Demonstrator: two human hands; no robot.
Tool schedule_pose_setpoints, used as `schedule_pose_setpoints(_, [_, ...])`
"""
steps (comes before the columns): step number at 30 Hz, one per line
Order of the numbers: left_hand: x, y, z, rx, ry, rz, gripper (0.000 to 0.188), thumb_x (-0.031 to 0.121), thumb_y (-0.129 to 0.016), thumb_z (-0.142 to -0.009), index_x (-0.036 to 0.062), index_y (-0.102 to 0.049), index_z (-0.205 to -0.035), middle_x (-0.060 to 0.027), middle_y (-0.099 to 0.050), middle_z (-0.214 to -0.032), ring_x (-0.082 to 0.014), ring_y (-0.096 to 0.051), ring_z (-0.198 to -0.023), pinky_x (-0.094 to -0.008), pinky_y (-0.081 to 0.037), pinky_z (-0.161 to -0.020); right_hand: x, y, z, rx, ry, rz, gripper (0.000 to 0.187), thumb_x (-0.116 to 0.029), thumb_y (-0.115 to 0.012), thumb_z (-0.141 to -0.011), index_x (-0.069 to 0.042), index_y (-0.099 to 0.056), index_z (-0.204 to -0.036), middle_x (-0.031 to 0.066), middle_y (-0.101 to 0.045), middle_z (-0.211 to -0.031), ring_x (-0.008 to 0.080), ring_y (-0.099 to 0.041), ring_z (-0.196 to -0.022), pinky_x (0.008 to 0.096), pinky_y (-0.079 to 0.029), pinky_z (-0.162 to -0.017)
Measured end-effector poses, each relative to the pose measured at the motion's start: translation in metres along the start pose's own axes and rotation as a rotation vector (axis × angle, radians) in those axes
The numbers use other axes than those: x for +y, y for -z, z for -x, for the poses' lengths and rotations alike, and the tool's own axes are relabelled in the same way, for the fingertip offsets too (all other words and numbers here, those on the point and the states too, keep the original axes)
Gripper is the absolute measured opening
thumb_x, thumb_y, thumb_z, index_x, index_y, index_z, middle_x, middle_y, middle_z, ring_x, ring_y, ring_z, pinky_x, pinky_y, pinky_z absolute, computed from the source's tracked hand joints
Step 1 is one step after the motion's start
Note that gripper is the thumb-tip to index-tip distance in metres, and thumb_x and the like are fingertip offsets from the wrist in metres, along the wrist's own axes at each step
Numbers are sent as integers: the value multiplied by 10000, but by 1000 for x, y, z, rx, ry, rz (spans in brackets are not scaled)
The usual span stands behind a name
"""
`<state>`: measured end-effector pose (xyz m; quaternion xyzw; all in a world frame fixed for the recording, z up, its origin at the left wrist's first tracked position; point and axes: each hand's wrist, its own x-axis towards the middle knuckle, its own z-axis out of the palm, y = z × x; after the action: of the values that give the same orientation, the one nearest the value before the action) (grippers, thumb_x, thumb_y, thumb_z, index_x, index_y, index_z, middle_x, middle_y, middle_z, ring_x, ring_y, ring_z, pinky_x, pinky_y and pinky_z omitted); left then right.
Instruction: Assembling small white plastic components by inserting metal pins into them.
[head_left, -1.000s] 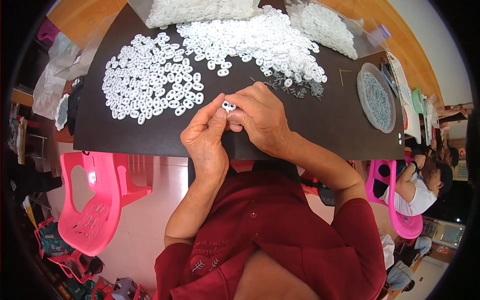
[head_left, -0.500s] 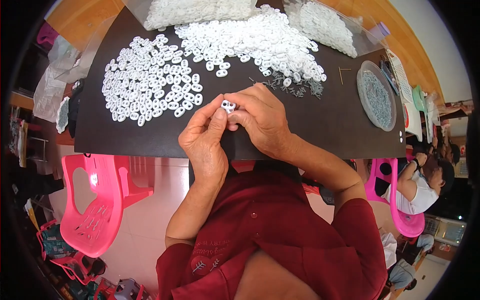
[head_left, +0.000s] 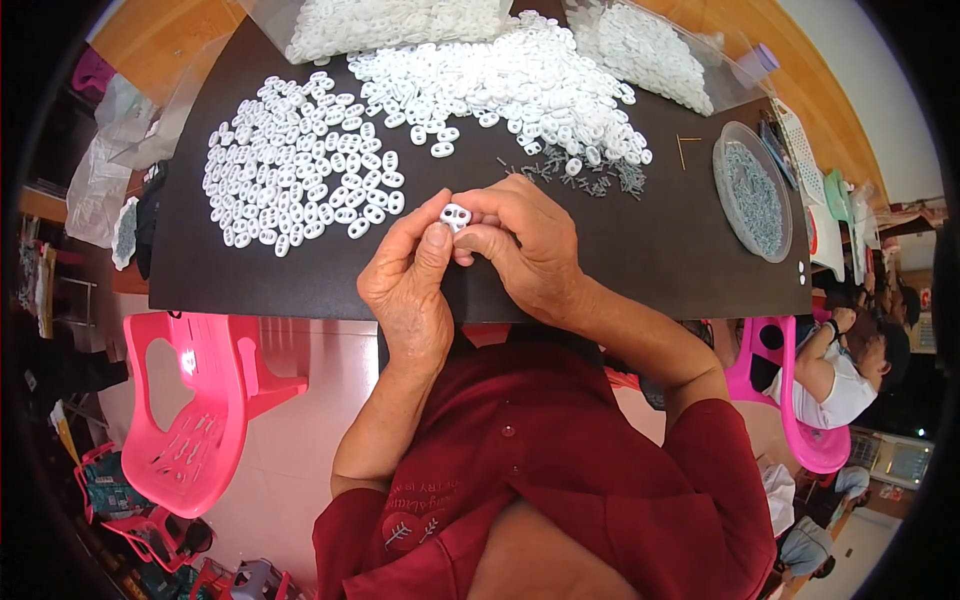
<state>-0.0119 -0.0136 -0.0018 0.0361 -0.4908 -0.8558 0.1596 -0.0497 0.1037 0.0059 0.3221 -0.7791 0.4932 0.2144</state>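
Observation:
Near the table's front edge, my left hand (head_left: 413, 285) pinches a small white oval plastic piece with two holes (head_left: 455, 214) between thumb and forefinger. From the other side, the fingers of my right hand (head_left: 527, 240) close on the same piece. Its lower part is partly hidden by the fingertips. Left of my hands lies a loose spread of similar white pieces (head_left: 290, 165). A dense heap of white pieces (head_left: 500, 75) sits beyond my hands, and small grey pins (head_left: 600, 182) are scattered at its right edge.
A round clear tub (head_left: 722, 190) of grey pins stands at the right. Clear containers of white pieces (head_left: 400, 25) (head_left: 645, 55) line the back. A thin L-shaped stick (head_left: 684, 153) lies on the dark table (head_left: 660, 260). A pink chair (head_left: 190, 430) is at left; a person (head_left: 850, 375) sits at right.
My right fingers have shifted slightly away from the white piece's upper side, and more of the piece shows. Both hands otherwise stay in nearly the same place.

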Motion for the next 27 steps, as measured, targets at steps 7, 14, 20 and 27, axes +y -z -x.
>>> schedule_pose_setpoints(7, [-9, 1, 8, 20, -156, -96, 213, 82, -562, -906, -45, -612, -1069, -20, -570, -848, -69, -492, -706, -190, -427, -637, -5, -3, 4, 38, 14, -36, 237, 32, -648, -746, 1, -596, -974, 61, -589, -750, 161, -518, -636, 265, -421, -551])
schedule_pose_setpoints(14, [-6, 0, 8, -7, -206, -134, 196, 88, -558, -910, -41, -614, -1046, -11, -550, -824, -60, -470, -692, -195, -415, -619, -9, -2, 3, 78, 114, 32, 241, 32, -649, -745, 17, -591, -979, 70, -596, -767, 166, -511, -635, 265, -418, -546])
schedule_pose_setpoints(20, [-5, 4, 7, -27, -152, -90, 195, 85, -565, -905, -43, -615, -1043, -41, -585, -879, -67, -499, -720, -197, -429, -634, -11, -1, 6, 66, -21, -24, 228, 14, -653, -749, 10, -598, -970, 68, -602, -779, 162, -514, -640, 266, -418, -556])
schedule_pose_setpoints(27, [-3, 2, 6, -3, -151, -111, 190, 83, -569, -902, -39, -617, -1040, -46, -591, -894, -69, -510, -733, -196, -437, -643, -11, 0, 5, 28, 31, 17, 246, 2, -672, -736, 3, -600, -971, 62, -602, -774, 164, -518, -644, 272, -417, -558])
